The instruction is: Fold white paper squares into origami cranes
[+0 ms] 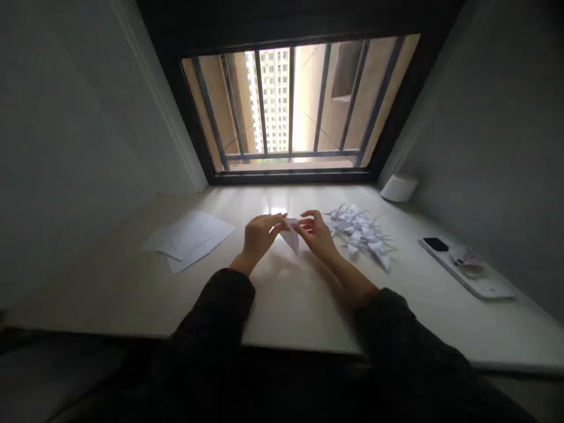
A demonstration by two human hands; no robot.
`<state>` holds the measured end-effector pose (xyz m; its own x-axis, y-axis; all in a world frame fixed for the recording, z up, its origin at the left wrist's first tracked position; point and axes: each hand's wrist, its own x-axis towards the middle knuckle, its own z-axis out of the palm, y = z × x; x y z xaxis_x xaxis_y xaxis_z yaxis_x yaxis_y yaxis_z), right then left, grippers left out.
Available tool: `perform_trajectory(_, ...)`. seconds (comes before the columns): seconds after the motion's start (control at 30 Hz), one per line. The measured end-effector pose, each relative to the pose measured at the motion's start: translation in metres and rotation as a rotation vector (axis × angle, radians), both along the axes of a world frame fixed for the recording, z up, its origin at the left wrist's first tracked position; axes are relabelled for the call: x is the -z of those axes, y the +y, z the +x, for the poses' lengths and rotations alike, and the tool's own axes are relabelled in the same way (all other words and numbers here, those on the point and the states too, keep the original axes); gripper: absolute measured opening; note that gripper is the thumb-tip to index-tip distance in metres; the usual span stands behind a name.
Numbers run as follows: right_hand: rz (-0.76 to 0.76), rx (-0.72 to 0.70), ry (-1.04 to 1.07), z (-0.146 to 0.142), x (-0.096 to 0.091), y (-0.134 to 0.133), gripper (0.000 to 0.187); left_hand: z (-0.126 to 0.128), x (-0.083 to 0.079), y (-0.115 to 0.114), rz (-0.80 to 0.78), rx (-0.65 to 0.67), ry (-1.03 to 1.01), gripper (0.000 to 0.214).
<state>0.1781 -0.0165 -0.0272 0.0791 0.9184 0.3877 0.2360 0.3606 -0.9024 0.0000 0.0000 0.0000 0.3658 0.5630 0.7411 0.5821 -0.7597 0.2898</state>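
Observation:
Between my two hands is a piece of folded white paper (289,238), its narrow tip pointing down toward me. My left hand (261,234) pinches its upper left side, thumb and fingers closed on the edge. On the other side, my right hand (318,236) grips the upper right edge between thumb and fingers. The paper is held just over the pale sill. Close to my right hand lies a heap of folded white paper pieces (359,230) with thin pointed ends. To the left rests a loose stack of white paper sheets (194,235).
A phone-like flat white object (489,286) with small items on it lies at the right. Behind it, a white rounded object (400,188) stands by the wall. A barred window (286,106) closes off the back of the sill (291,317).

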Motion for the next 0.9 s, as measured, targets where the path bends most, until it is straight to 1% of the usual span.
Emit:
perform_trajectory(0.13,0.019,0.005,0.032,0.003,0.003,0.005,0.037,0.0,-0.002,-0.002,-0.01,0.067,0.018,0.013)
perform_trajectory(0.23,0.038,-0.053,0.057,0.01,0.003,0.01,0.034,-0.003,-0.005,-0.002,0.0,0.096,0.046,0.011)
perform_trajectory(0.27,0.043,-0.048,0.058,0.013,0.003,0.012,0.031,-0.004,-0.007,-0.002,0.009,0.098,0.06,0.01)
perform_trajectory(0.4,0.047,0.072,0.079,0.022,0.004,0.018,0.021,-0.006,-0.009,-0.003,0.057,0.077,0.116,0.008)
perform_trajectory(0.5,0.045,0.13,0.06,0.025,0.006,0.021,0.018,-0.006,-0.007,-0.003,0.105,0.073,0.16,0.009)
perform_trajectory(0.6,0.031,0.127,0.053,0.027,0.007,0.021,0.021,-0.008,-0.004,-0.002,0.152,0.065,0.174,0.009)
perform_trajectory(0.7,0.033,0.107,0.092,0.027,0.007,0.022,0.025,-0.013,-0.002,0.002,0.185,0.023,0.152,0.009)
perform_trajectory(0.83,0.035,0.072,0.142,0.024,0.007,0.022,0.025,-0.02,-0.003,0.007,0.199,-0.027,0.142,0.021)
perform_trajectory(0.9,0.035,0.062,0.135,0.023,0.007,0.022,0.025,-0.023,-0.004,0.01,0.197,-0.033,0.158,0.023)
